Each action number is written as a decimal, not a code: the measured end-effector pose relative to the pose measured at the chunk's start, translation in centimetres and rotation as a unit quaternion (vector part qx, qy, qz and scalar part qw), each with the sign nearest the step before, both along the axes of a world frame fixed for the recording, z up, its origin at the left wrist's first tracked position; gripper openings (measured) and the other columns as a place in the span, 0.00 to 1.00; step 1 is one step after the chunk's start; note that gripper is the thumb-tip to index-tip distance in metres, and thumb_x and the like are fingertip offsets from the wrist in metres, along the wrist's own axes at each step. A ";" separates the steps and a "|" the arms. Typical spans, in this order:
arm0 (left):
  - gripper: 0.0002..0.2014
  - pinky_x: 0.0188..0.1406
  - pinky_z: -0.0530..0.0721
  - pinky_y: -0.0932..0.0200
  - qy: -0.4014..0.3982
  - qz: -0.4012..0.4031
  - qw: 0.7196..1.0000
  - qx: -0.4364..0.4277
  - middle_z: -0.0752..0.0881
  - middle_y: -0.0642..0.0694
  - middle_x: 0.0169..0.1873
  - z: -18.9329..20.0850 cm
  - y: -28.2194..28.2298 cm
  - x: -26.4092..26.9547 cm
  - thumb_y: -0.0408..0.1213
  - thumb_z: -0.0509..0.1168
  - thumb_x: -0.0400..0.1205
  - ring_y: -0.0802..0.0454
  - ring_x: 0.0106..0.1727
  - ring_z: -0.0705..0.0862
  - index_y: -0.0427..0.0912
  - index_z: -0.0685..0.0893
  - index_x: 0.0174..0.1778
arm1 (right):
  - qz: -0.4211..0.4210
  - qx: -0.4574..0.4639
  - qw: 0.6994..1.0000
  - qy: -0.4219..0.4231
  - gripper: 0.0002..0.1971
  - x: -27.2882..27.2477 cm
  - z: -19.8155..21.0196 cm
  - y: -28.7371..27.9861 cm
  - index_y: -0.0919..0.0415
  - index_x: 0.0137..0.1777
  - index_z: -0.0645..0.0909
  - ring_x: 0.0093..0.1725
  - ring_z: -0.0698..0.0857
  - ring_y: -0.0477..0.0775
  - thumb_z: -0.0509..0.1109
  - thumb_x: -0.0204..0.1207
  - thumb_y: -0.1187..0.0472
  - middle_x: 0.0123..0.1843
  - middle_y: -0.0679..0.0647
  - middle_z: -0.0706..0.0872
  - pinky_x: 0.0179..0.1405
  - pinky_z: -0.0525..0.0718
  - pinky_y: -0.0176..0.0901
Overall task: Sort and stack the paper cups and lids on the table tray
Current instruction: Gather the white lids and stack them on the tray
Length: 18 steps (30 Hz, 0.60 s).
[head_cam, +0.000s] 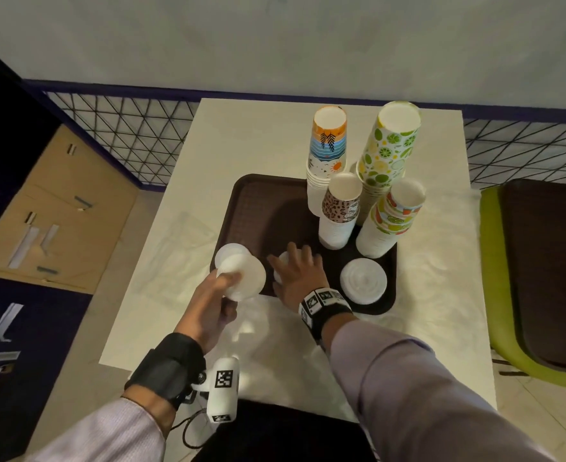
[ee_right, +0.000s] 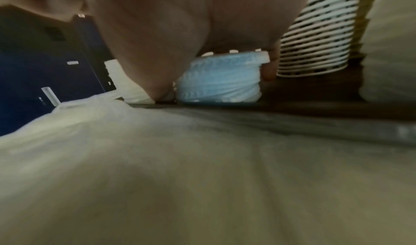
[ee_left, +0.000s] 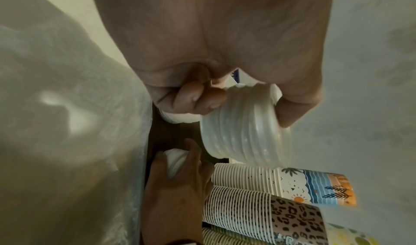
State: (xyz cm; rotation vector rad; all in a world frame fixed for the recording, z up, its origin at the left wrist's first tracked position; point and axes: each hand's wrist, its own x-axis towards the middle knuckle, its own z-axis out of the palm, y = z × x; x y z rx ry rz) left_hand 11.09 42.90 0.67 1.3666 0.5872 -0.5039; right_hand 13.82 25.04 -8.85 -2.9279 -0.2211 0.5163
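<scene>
- Since the lid stack (ee_left: pixel 245 129) is thin nested plastic, it looks light, slippery and prone to fanning apart; clamping across its rims seems safest.
- Left hand (head_cam: pixel 213 305) grips that stack, tilted, above the near-left corner of the tray (head_cam: pixel 258 208).
- Right hand (head_cam: pixel 298 278) reaches low over the tray, fingers curled around a second lid pile (ee_right: pixel 219 81) resting there.
- Cup stacks (head_cam: pixel 341 208) stand sorted at the tray's far right.

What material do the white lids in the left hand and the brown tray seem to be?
Lids: likely thin plastic, semi-translucent and slightly glossy, with ribbed nested rims. Tray: probably hard plastic, matte dark brown, with a fine textured grid on its surface.
</scene>
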 end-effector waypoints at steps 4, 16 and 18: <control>0.25 0.29 0.65 0.61 0.007 -0.010 1.000 -0.006 0.72 0.48 0.35 -0.2 0.5 -0.3 0.46 0.68 0.74 0.57 0.28 0.65 0.41 0.81 0.66 | -0.004 -0.010 1.000 0.003 0.29 -0.4 0.0 -1.0 0.43 0.80 0.61 0.79 0.62 0.75 0.64 0.82 0.42 0.83 0.64 0.57 0.77 0.66 0.73; 0.26 0.24 0.68 0.65 0.008 -0.015 0.999 -0.034 0.74 0.44 0.42 0.0 0.6 -0.6 0.46 0.71 0.74 0.56 0.28 0.67 0.41 0.81 0.68 | -0.023 -0.063 0.998 -0.013 0.31 -1.5 0.5 -3.0 0.44 0.82 0.61 0.82 0.58 0.79 0.63 0.82 0.39 0.86 0.66 0.56 0.82 0.57 0.77; 0.28 0.24 0.69 0.65 0.008 -0.010 0.999 -0.036 0.74 0.44 0.42 0.0 0.7 -0.5 0.46 0.71 0.74 0.56 0.28 0.68 0.39 0.80 0.69 | -0.022 -0.068 0.997 -0.017 0.34 -1.4 0.9 -2.7 0.42 0.84 0.59 0.83 0.55 0.81 0.62 0.81 0.36 0.87 0.67 0.54 0.82 0.51 0.79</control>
